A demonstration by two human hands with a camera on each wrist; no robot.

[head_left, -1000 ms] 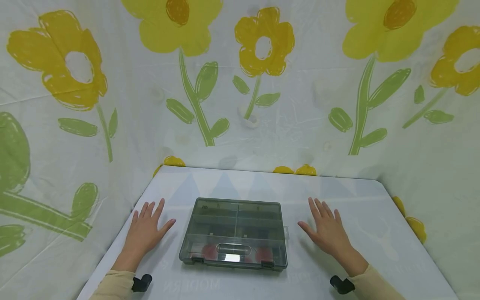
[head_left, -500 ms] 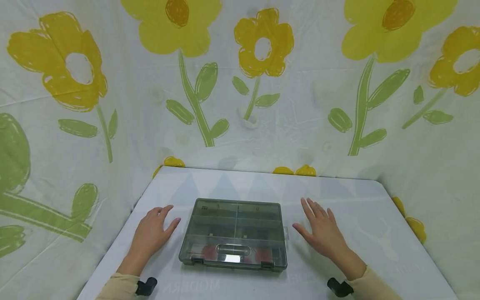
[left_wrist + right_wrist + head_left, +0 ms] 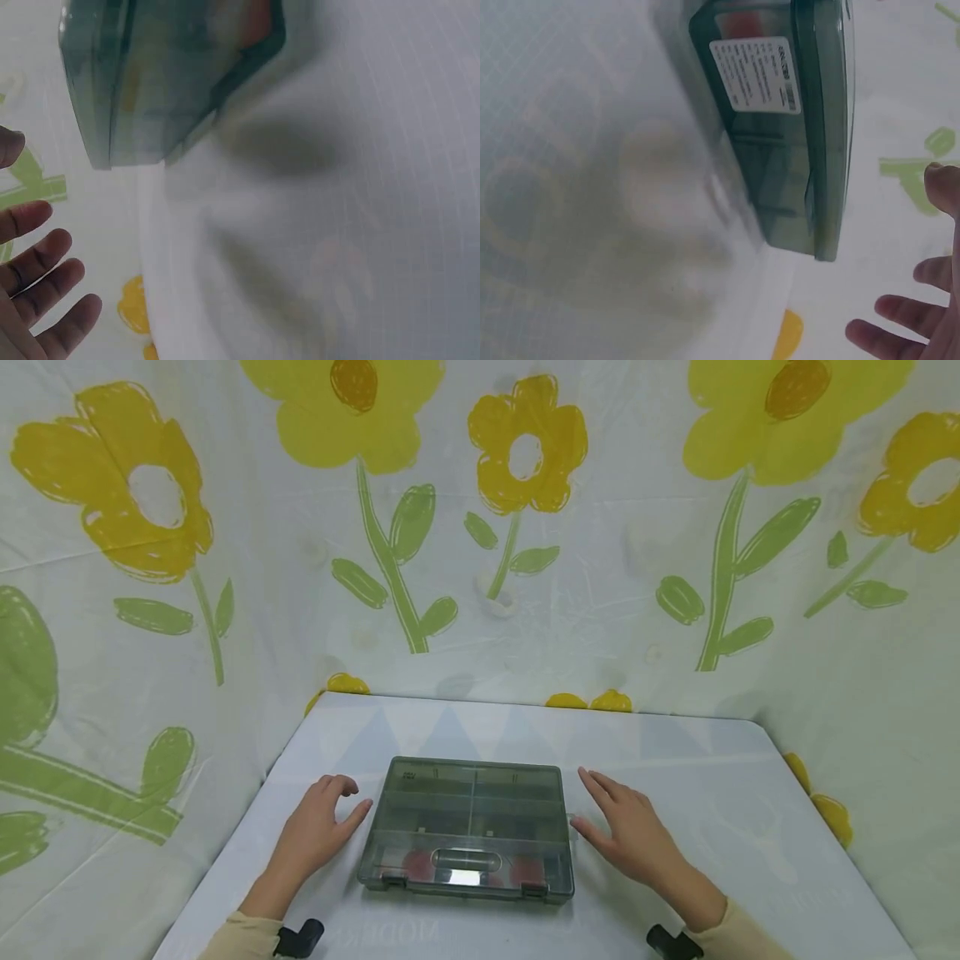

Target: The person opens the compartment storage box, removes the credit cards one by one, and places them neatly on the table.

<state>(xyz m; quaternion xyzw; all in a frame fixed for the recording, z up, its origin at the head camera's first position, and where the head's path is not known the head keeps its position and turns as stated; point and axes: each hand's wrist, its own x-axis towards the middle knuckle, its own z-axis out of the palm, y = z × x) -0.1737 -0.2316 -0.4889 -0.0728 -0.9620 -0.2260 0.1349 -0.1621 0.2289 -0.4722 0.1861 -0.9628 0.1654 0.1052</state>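
Currently, flat rectangular case of translucent grey-green plastic [image 3: 468, 814], lid down, lies on white tabletop with faint prints [image 3: 750, 843]. Left hand [image 3: 318, 822] released, fingers loosely bent, just beside case's left edge. Right hand [image 3: 630, 827] also released, fingers extended, just beside right edge. Red pieces [image 3: 528, 870] show through case's near part. White printed label [image 3: 756, 75] on case's right side. White curtain with yellow flowers [image 3: 600, 610] behind.
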